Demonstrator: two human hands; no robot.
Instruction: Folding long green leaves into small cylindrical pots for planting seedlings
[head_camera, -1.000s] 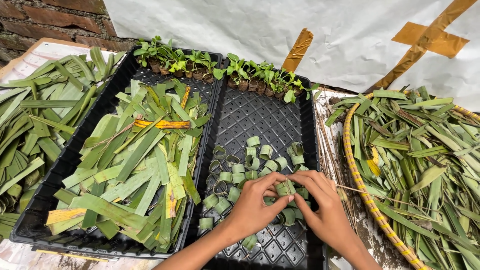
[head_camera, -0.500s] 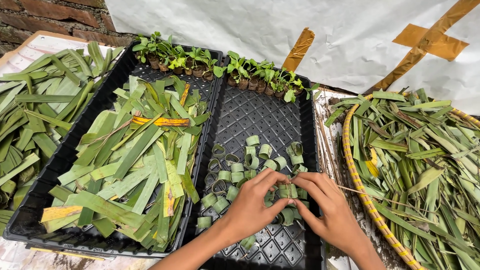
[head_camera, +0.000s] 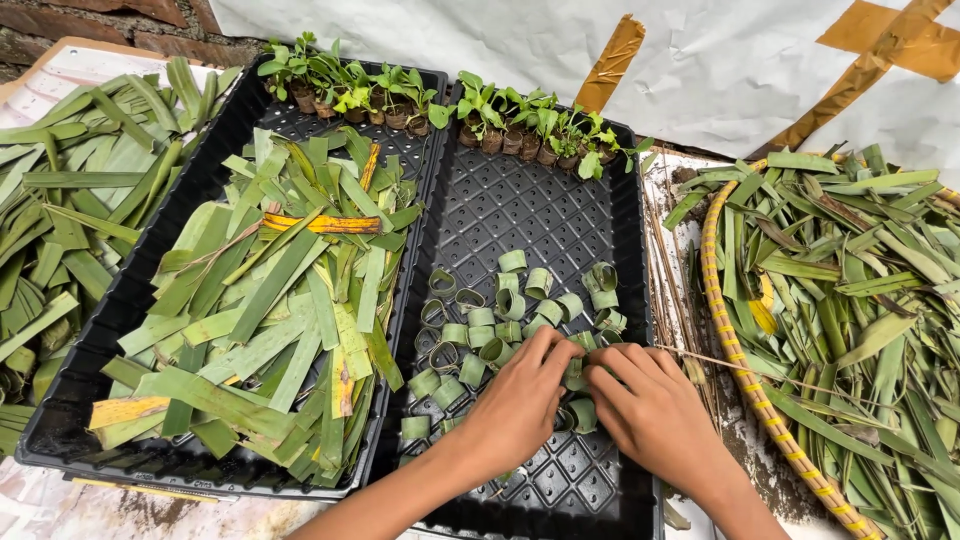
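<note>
Two black mesh trays are seen side by side on a worn worktop (head_camera: 60, 500). The right tray (head_camera: 520, 215) holds small rolled leaf rings (head_camera: 480, 335). The left hand (head_camera: 515, 405) and right hand (head_camera: 650, 410), fingers curled, are closed loosely around one ring (head_camera: 575, 375) between them; it is best kept tightly coiled and set upright. The left tray (head_camera: 130, 300) holds cut leaf strips (head_camera: 280, 300). Seedlings (head_camera: 450, 110) are lined against a white sheet (head_camera: 450, 40).

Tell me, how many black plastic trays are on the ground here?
2, side by side. The left tray is heaped with cut leaf strips; the right tray holds small leaf rings, where both hands work. Seedlings line their far ends.
</note>
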